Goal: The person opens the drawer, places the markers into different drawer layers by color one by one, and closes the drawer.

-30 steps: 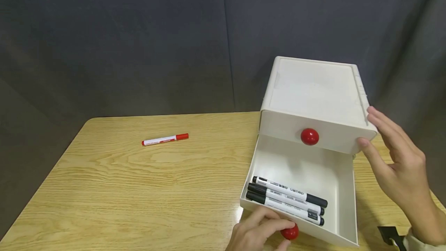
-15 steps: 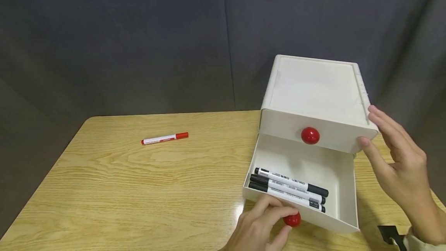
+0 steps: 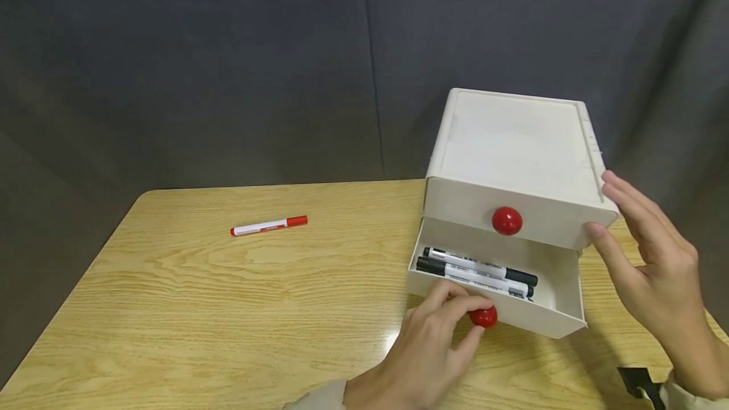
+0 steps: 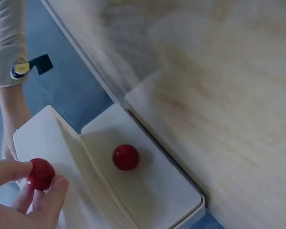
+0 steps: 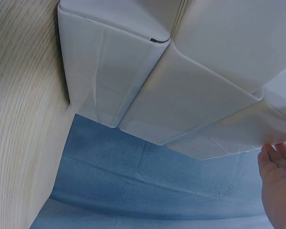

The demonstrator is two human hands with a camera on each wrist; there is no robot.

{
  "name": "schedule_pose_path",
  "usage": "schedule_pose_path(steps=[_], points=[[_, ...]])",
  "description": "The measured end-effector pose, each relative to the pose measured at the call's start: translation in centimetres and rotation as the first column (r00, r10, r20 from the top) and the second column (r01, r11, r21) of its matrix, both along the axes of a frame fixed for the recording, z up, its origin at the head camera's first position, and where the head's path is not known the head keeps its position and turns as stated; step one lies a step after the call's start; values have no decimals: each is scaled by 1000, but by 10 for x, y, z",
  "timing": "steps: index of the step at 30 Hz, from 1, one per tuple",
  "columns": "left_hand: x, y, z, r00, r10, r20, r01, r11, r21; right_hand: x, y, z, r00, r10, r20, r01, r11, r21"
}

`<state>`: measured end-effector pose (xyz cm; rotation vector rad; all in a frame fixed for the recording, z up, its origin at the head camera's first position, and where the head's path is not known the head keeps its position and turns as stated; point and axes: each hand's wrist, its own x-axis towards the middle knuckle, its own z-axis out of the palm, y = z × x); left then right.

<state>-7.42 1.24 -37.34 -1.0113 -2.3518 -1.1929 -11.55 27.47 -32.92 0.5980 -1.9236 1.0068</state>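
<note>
My left hand [image 3: 427, 343] pinches the round red knob [image 3: 483, 318] of the lower drawer [image 3: 538, 321] between thumb and fingers; the left wrist view shows this grip too. That drawer stands partly pulled out of a white drawer unit [image 3: 518, 144]. Inside it lie several white markers [image 3: 478, 266] with black caps, the front one mostly hidden behind the drawer's front wall. The upper drawer, with its own red knob [image 3: 507, 221], is closed. My right hand [image 3: 660, 271] rests against the unit's right front corner, thumb on the front face, fingers along the side and top edge.
A white marker with a red cap [image 3: 269, 226] lies on the wooden table [image 3: 228, 309] towards the back left. A dark curtain [image 3: 256, 68] hangs behind the table. The drawer unit stands near the table's right edge.
The left hand has pushed the lower drawer inward, away from the body, with the markers moving along in it. The right hand has stayed at the unit's corner.
</note>
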Motion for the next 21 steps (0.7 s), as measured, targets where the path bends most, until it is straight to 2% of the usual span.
schedule_pose_path(steps=[3,12,21], points=[[-7,4,2,1000,4,30,-4,1000,9,0,-1,1,1000,9,-1,-9,1000,-2],[-24,15,-1,999,15,38,-16,999,44,-1,-4,1,999,43,-22,-44,999,-24],[-42,24,-6,999,54,-2,-54,995,87,-1,-4,1,997,60,-39,-62,997,-37]])
